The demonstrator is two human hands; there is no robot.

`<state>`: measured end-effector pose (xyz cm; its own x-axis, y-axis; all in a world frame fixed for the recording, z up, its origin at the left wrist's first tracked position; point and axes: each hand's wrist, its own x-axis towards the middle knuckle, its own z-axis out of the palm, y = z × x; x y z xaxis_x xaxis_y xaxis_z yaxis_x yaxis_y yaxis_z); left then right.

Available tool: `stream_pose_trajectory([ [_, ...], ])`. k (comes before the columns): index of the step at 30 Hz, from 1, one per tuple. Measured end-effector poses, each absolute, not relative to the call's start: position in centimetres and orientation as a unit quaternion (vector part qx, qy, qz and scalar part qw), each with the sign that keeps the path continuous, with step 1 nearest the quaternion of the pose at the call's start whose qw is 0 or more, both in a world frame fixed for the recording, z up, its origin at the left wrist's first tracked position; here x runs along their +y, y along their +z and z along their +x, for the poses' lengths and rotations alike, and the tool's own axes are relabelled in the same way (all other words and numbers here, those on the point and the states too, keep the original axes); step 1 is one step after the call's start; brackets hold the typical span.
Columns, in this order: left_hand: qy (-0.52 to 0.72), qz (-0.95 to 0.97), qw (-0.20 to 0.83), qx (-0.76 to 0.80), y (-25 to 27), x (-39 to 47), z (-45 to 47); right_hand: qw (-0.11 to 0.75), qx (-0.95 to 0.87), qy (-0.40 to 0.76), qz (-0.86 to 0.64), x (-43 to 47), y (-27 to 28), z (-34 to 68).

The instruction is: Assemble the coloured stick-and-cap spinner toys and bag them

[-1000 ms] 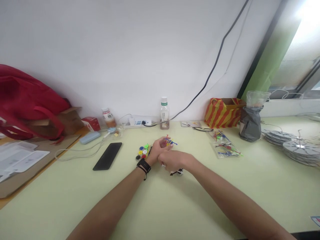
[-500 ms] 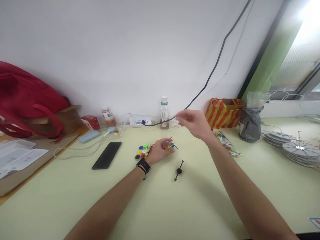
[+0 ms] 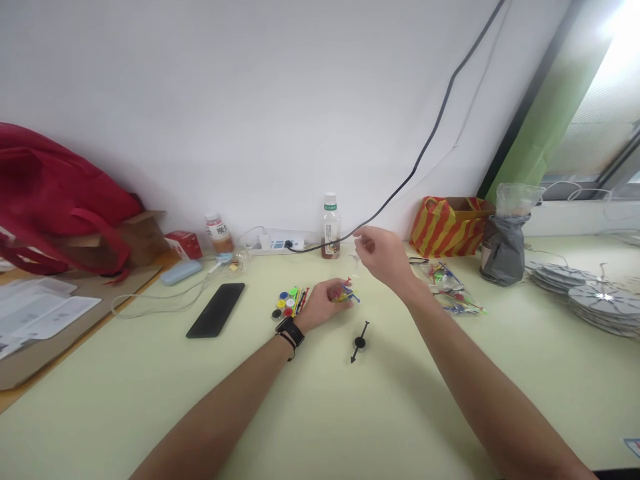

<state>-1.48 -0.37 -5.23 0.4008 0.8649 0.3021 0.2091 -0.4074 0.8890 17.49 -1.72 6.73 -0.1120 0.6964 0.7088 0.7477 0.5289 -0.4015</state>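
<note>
On the table, my left hand (image 3: 323, 303) is closed around a bunch of colourful plastic arrow pointers (image 3: 347, 293), in red, yellow and blue, whose tips stick out past the fingers. Raised higher and to the right, my right hand (image 3: 384, 259) has thumb and fingers pinched together. Something clear and faint shows just below that pinch, too indistinct to name. Left of my left hand lie several coloured round discs (image 3: 287, 303) and thin coloured pointers (image 3: 302, 299). A black arrow pointer with a round centre (image 3: 359, 343) rests nearer to me, apart from both hands.
Clear packets of coloured parts (image 3: 453, 290) lie to the right, near stacked grey discs (image 3: 603, 303). A black phone (image 3: 216, 311) is at left. Along the wall stand a bottle (image 3: 331, 227), a power strip (image 3: 280, 241) and a striped bag (image 3: 447, 227). A black cable (image 3: 430, 137) hangs down behind my right hand.
My right hand has lowered slightly, still pinched. The pointers in my left hand have turned a little and bunched closer to the fingers. The black pointer stays where it was.
</note>
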Motion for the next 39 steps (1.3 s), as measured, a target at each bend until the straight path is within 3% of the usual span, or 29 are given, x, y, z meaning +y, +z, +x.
stream_pose_trajectory([
  [5,0.414,0.737,0.393,0.363,-5.6,-0.2,-1.4,0.475,-0.728,0.005,-0.495,-2.2,7.5,18.1],
  [9,0.416,0.734,0.387,0.372,-5.7,0.0,-1.4,0.403,-0.772,0.056,-0.489,-3.1,8.5,18.9],
  [13,0.441,0.727,0.354,0.389,-6.0,0.1,-1.5,0.323,-0.801,0.017,-0.504,-3.9,9.0,19.1],
  [21,0.444,0.745,0.329,0.374,-6.1,-0.1,-1.4,0.281,-0.817,-0.004,-0.503,-3.3,7.8,17.5],
  [28,0.416,0.763,0.326,0.371,-5.7,-0.5,-1.3,0.179,-0.844,0.01,-0.506,-3.1,6.8,16.1],
  [35,0.423,0.753,0.344,0.368,-5.7,-0.3,-1.4,0.196,-0.843,-0.005,-0.5,-4.0,7.6,16.5],
  [39,0.431,0.736,0.393,0.344,-6.0,-0.2,-1.4,0.165,-0.847,0.02,-0.505,-4.1,8.0,17.4],
])
